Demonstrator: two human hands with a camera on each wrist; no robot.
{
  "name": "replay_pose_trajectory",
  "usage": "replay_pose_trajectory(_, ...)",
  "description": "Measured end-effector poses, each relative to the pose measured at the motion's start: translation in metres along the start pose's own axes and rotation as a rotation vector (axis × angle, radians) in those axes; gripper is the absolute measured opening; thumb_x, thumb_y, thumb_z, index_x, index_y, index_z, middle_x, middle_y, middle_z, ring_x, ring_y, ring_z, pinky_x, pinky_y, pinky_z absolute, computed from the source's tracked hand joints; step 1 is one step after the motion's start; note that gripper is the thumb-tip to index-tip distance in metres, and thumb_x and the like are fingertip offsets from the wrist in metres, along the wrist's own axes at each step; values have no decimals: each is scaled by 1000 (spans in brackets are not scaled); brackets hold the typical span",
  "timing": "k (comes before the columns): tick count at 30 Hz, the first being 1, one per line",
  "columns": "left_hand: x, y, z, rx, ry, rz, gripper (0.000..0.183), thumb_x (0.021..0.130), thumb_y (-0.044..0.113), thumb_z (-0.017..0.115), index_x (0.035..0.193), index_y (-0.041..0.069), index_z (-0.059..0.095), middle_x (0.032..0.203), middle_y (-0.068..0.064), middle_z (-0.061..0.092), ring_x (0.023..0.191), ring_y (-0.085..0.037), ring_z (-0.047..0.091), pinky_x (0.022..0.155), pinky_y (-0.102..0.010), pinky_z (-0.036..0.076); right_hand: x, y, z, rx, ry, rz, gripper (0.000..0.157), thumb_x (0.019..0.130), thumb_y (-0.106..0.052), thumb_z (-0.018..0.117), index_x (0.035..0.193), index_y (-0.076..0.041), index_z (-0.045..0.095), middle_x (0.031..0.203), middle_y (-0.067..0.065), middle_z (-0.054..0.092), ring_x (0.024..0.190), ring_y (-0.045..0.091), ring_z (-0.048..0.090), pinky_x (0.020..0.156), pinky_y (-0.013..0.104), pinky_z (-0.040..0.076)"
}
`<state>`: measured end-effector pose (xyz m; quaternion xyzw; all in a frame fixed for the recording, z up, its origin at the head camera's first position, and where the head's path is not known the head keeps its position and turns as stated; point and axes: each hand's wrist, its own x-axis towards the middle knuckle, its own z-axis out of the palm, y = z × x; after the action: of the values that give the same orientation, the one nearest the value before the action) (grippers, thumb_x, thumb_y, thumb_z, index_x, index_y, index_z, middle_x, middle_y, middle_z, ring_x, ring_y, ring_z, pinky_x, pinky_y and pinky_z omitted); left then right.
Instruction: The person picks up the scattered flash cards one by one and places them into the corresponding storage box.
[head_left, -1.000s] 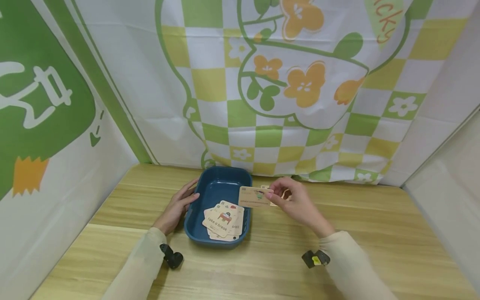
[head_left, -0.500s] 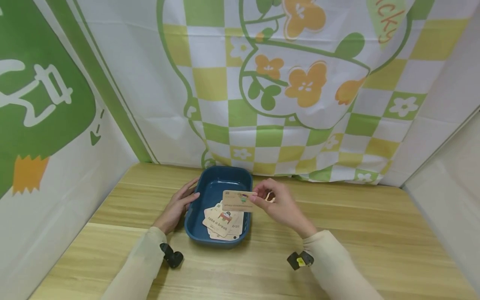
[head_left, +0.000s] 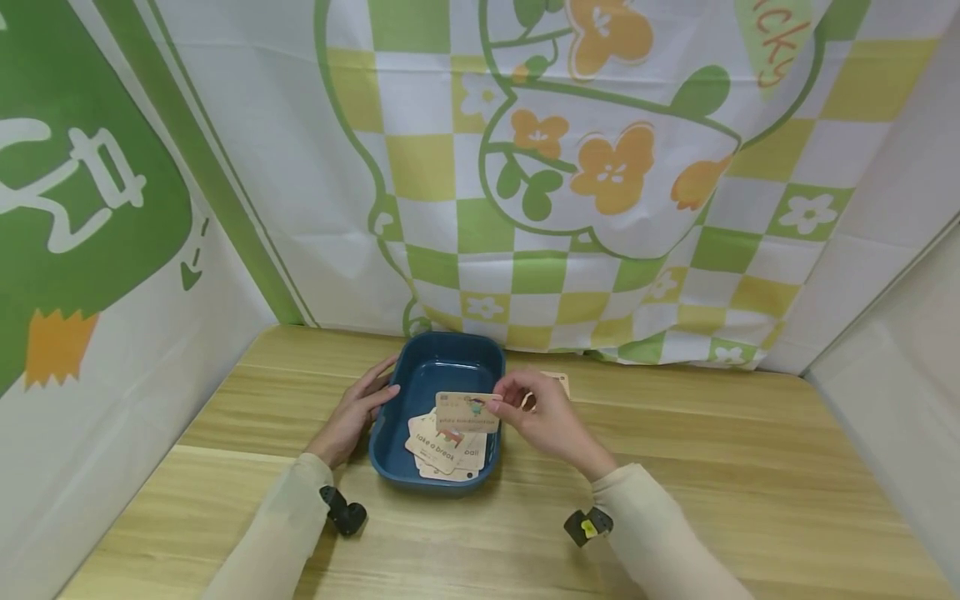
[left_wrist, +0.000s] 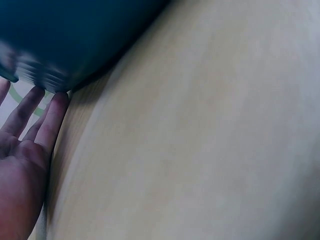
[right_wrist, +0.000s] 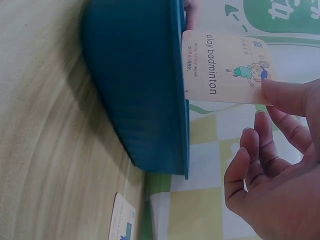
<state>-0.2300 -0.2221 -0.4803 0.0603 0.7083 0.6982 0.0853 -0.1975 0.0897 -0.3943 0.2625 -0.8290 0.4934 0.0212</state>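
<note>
My right hand (head_left: pixel 543 417) pinches a flash card (head_left: pixel 459 410) between thumb and fingers, over the blue plastic bin (head_left: pixel 435 356). In the right wrist view this card (right_wrist: pixel 220 70) reads "play badminton" and pictures a small figure with a racket. The other fingers of that hand are loosely bent. Below it, a loose pile of cards (head_left: pixel 431 448), the top one reading "take a break", lies at the bin's near end. My left hand (head_left: pixel 350 418) holds the bin's left side, thumb over the rim and fingers (left_wrist: pixel 50 122) against the outer wall.
Another card (head_left: pixel 558 381) lies on the wooden table (head_left: pixel 712 467) to the bin's right, partly behind my right hand; the right wrist view shows part of a card (right_wrist: pixel 121 220) on the tabletop too. A printed cloth (head_left: pixel 540 275) hangs behind the bin.
My right hand has carried the pinched card leftward from beside the bin to above the pile, then slightly lower. The left hand and the bin have stayed in place.
</note>
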Motion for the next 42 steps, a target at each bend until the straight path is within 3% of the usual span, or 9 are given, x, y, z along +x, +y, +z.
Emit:
replay_pose_trajectory(23, 0, 0, 1, 5, -4, 17, 63, 105, 25, 56, 162, 18, 29, 163, -22, 25, 144, -40, 36, 114, -53, 29, -5, 11, 8, -115, -71, 28, 6, 91, -9, 76, 90, -13, 71, 83, -5, 58, 80, 14, 54, 72, 30, 47)
replay_pose_trajectory(33, 0, -1, 0, 11, -2, 14, 63, 105, 25, 56, 162, 19, 28, 162, -22, 27, 142, -39, 39, 107, -38, 40, -7, 16, 7, -124, -62, -13, 6, 92, -7, 75, 90, -12, 71, 85, -4, 59, 80, 13, 54, 71, 29, 46)
replay_pose_trajectory(42, 0, -1, 0, 15, -1, 16, 64, 105, 24, 56, 162, 18, 28, 162, -22, 27, 143, -40, 39, 111, -47, 36, -9, 16, 5, -118, -52, -5, 5, 91, -8, 76, 91, -10, 71, 85, -4, 59, 80, 14, 54, 72, 30, 47)
